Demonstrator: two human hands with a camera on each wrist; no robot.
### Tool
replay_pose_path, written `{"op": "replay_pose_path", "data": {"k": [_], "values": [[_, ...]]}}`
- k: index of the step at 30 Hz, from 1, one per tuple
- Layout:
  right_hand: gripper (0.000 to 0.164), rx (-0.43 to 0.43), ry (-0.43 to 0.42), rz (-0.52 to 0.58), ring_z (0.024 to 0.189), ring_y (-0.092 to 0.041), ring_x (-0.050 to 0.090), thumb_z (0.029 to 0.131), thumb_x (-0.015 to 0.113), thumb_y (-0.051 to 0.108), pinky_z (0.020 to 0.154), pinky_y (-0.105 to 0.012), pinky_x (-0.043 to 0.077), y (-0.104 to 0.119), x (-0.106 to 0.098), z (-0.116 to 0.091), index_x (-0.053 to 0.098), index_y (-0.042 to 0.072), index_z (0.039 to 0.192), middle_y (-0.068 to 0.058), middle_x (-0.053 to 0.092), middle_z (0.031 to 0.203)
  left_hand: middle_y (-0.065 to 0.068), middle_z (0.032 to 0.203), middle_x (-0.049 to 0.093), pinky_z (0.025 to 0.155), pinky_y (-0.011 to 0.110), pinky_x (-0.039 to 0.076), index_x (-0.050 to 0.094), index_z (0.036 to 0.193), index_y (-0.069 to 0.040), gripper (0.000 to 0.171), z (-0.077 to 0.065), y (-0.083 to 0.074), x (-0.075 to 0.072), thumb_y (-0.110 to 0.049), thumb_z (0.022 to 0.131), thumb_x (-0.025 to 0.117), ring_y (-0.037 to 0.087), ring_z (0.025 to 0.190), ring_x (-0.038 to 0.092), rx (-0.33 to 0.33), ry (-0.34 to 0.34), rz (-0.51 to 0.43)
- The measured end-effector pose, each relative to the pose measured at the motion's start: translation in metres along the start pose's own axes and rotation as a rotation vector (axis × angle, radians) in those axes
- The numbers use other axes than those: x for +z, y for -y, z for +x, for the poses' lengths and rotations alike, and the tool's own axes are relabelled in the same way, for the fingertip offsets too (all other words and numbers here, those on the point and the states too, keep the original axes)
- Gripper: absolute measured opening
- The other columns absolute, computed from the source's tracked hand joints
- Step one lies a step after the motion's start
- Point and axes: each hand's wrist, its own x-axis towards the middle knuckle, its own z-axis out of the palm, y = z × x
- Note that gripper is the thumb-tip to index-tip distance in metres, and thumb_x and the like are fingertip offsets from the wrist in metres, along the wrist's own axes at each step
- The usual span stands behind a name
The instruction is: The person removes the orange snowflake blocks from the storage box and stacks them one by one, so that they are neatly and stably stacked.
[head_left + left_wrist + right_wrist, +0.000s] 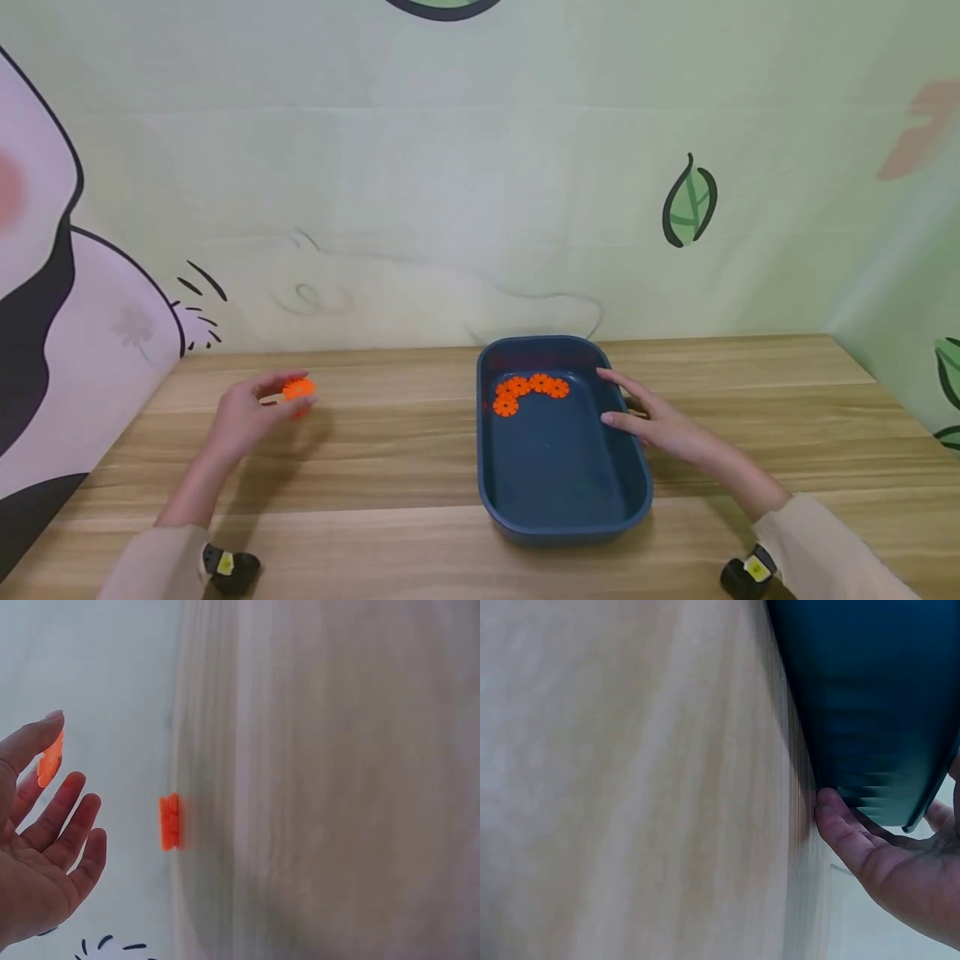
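My left hand (247, 412) pinches an orange notched plastic disc (50, 760) between thumb and index finger, above the table's left side. The other fingers of that hand spread loosely in the left wrist view. More orange discs (170, 821), apparently a small stack, stand on the table beyond it. In the head view, the hand partly covers the orange pieces. My right hand (663, 425) holds the right rim of a dark blue plastic bin (558, 475), thumb and a finger over the rim, other fingers against the outer wall. Several orange discs (517, 387) lie toward the bin's far left corner.
The wood-grain table (390, 467) runs back to a pale green printed wall cloth (450, 208). Wood surface lies between the left hand and the bin. Each wrist carries a small black camera, the left camera (232, 572) near the front edge of view.
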Motion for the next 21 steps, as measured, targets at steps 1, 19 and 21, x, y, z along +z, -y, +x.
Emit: {"op": "replay_pose_path", "data": {"k": [1, 19, 21], "values": [[0.067, 0.0, 0.001, 0.001, 0.128, -0.053, 0.015, 0.091, 0.054, 0.032, 0.079, -0.044, 0.046, 0.0, 0.0, 0.0, 0.019, 0.017, 0.146, -0.023, 0.008, 0.149, 0.022, 0.123, 0.053, 0.091, 0.048, 0.04, 0.053, 0.125, 0.0, 0.056, 0.001, 0.001, -0.001, -0.034, 0.083, 0.066, 0.035, 0.111, 0.048, -0.015, 0.006, 0.0], [0.066, 0.007, -0.002, 0.002, 0.128, -0.052, 0.016, 0.091, 0.054, 0.033, 0.078, -0.041, 0.045, -0.002, 0.0, 0.0, 0.019, 0.019, 0.146, -0.022, 0.009, 0.149, 0.026, 0.128, 0.047, 0.097, 0.049, 0.034, 0.048, 0.129, 0.0, 0.061, 0.022, 0.028, -0.006, -0.037, 0.084, 0.064, 0.038, 0.113, 0.043, -0.168, 0.131, 0.006], [0.066, 0.008, -0.001, 0.001, 0.128, -0.052, 0.015, 0.091, 0.054, 0.033, 0.079, -0.043, 0.045, -0.001, 0.0, 0.0, 0.019, 0.019, 0.146, -0.022, 0.008, 0.149, 0.025, 0.128, 0.047, 0.097, 0.048, 0.034, 0.048, 0.128, 0.001, 0.06, 0.023, 0.031, -0.006, -0.036, 0.083, 0.065, 0.038, 0.113, 0.043, -0.175, 0.144, 0.002]]}}
